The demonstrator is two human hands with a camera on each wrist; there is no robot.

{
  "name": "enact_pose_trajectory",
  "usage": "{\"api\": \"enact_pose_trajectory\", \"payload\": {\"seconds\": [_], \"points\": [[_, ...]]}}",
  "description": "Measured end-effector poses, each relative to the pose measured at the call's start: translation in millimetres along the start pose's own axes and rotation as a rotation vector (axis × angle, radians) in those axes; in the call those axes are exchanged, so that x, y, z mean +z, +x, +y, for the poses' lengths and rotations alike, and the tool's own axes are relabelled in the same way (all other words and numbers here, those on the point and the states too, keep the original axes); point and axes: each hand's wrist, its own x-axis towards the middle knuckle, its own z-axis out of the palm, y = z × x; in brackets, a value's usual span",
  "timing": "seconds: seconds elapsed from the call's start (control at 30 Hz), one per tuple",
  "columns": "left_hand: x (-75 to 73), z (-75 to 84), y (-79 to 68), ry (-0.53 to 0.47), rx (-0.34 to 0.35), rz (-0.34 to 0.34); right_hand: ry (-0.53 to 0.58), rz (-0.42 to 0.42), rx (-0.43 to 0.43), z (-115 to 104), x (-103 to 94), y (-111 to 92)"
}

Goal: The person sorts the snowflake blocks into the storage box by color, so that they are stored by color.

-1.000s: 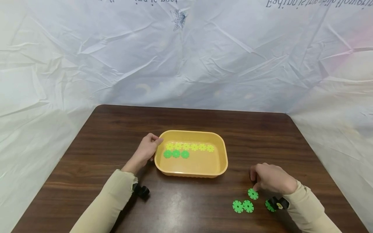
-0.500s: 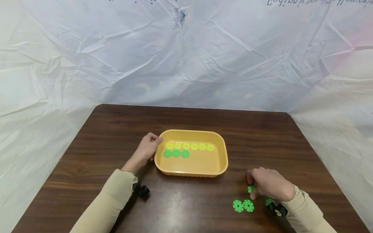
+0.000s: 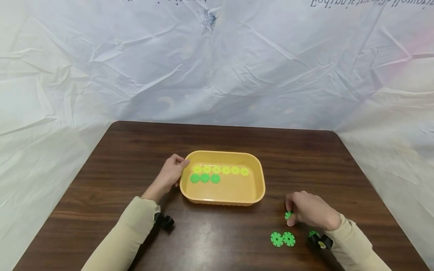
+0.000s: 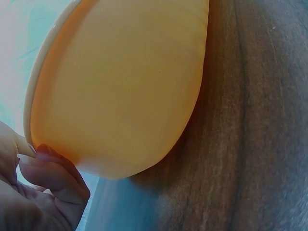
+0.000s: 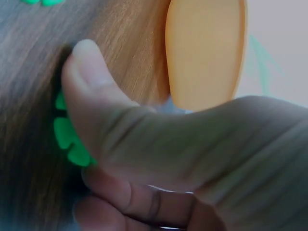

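My left hand [image 3: 171,171] grips the left rim of a yellow plastic tray [image 3: 220,200], with the thumb over the edge and curled fingers outside, as the left wrist view confirms. Inside the tray lie a row of several yellow notched discs [image 3: 226,171] and, below it, a shorter row of green notched discs [image 3: 205,178]. To the right of the tray, low over the table, my right hand [image 3: 312,210] pinches a green notched disc [image 3: 288,215] between thumb and fingers. In the right wrist view the thumb covers part of this disc [image 5: 70,137].
Two green discs [image 3: 283,239] lie side by side on the dark wooden table [image 3: 223,241], nearer me. Another green disc [image 3: 313,234] is partly hidden under the right wrist camera [image 3: 321,241]. Pale wrinkled sheeting [image 3: 217,75] hangs behind the table.
My right hand has taken up a green disc from the table and shifted it slightly left and away from me. The left hand and tray stay in place.
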Motion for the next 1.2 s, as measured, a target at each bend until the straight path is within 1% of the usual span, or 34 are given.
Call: {"api": "enact_pose_trajectory", "payload": {"seconds": [0.17, 0.53, 0.87, 1.03, 1.2], "points": [[0.1, 0.3, -0.3, 0.001, 0.0, -0.001, 0.015, 0.026, -0.025, 0.9, -0.5, 4.7], [-0.7, 0.5, 0.7, 0.005, 0.006, -0.006, -0.001, 0.057, -0.081, 0.1, -4.5, 7.1], [-0.2, 0.8, -1.1, 0.002, 0.001, -0.006, 0.039, 0.053, -0.068, -1.8, -4.7, 9.7], [-0.2, 1.1, -1.8, 0.0, 0.004, -0.005, 0.075, 0.057, -0.092, -4.0, -3.9, 10.8], [-0.1, 1.2, -2.1, 0.004, 0.004, -0.004, 0.085, 0.065, -0.115, -4.1, -3.1, 12.2]]}}
